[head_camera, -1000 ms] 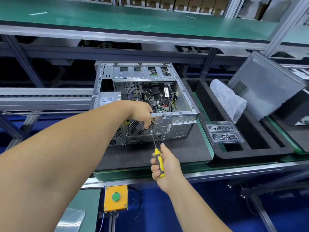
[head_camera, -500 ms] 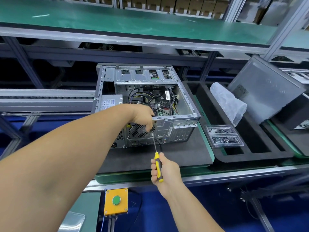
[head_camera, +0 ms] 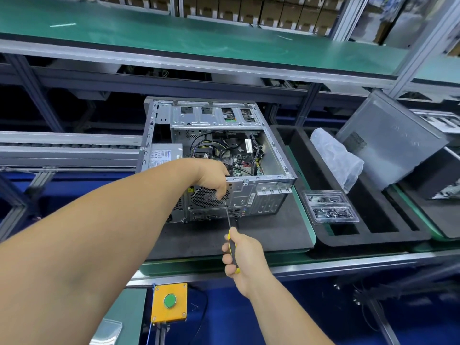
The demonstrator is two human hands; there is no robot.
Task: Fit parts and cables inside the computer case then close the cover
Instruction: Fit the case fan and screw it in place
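The left hand [head_camera: 215,181] rests curled on the rear fan grille of the open grey metal computer case [head_camera: 216,160], at the bench middle. Just right, the right hand [head_camera: 240,255] grips the yellow-black screwdriver [head_camera: 230,235], its shaft pointing up-left toward the left fingers.

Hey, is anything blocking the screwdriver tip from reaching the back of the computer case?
Nothing visible does. The screwdriver shaft runs up clear to the case rear, its tip meeting the left hand fingers there.

Bare matt sheet metal on the computer case [head_camera: 271,155] — dull grey. Clear glossy plastic screw tray [head_camera: 329,207], matt black foam mat [head_camera: 261,235].
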